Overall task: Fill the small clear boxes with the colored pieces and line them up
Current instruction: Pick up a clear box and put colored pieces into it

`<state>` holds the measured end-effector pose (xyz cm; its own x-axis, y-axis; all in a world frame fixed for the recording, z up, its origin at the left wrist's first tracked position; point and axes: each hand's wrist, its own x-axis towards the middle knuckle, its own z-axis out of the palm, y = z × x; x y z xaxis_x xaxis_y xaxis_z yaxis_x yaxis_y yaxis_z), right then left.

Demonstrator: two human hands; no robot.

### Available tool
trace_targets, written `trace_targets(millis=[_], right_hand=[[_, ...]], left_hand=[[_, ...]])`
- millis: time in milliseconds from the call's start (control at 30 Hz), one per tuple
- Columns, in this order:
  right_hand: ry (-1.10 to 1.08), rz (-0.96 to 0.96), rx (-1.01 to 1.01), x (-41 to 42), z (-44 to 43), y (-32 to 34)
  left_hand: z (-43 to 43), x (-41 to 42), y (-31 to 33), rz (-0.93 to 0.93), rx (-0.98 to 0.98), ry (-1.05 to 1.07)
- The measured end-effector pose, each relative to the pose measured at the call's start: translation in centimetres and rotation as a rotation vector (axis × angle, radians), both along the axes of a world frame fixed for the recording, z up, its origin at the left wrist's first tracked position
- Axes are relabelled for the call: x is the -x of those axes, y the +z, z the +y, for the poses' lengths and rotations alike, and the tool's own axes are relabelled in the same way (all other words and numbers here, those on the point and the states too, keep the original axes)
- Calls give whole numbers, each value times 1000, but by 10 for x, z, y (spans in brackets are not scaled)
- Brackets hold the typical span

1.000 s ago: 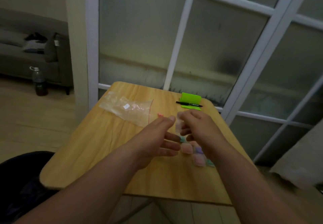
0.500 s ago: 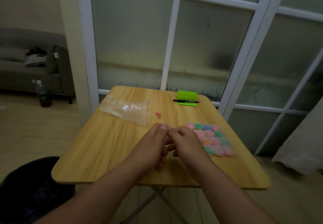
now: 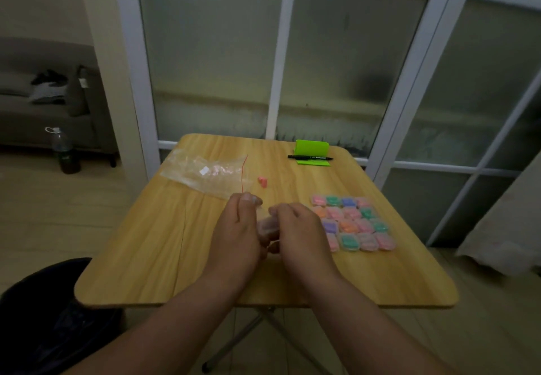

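Observation:
Over the middle of the wooden table, my left hand and my right hand together hold a small clear box, fingers curled round it. What is inside the box is hidden. To the right lies a grid of several filled clear boxes with pink, green, blue, orange and purple pieces. A loose pink piece lies beyond my hands, beside a clear plastic zip bag.
A green holder with a black pen across it sits at the table's far edge by the glass door. A dark bin stands at the lower left. A sofa and a bottle are far left.
My hands came down and nearer to me, closing together round the clear box. The view tilted, so the grid of filled boxes now shows at the right.

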<state>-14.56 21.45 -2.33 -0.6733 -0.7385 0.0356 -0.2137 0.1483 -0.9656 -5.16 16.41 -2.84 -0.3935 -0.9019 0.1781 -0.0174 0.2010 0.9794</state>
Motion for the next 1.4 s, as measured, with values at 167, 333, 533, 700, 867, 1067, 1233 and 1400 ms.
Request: trace_targets(millis=[167,333,533,700,867,1067,1233,1400], right_hand=[[49,431,5,25,10,13],[127,137,-35,60,18,24],[273,107,-47,55,4,20],[221,270,-173,65,-32,21],[92,608,-233,106,-98,2],[60,716,-358,120,-149,-13],[70,840,-372,124,-173,-21],[31,820,-308,124,-164,-23]], left_hand=[[7,0,13,144,-302,-180],[1,-3,21,288,-740,-574],[-8,-4,16,265,-851,-621],[-34,3,9,334,-943,-299],[-46,-1,8,395,-963,-71],[-53,4,9,418,-974,-27],[-56,7,5,409,-973,-62],[-59,8,3,419,-975,-75]])
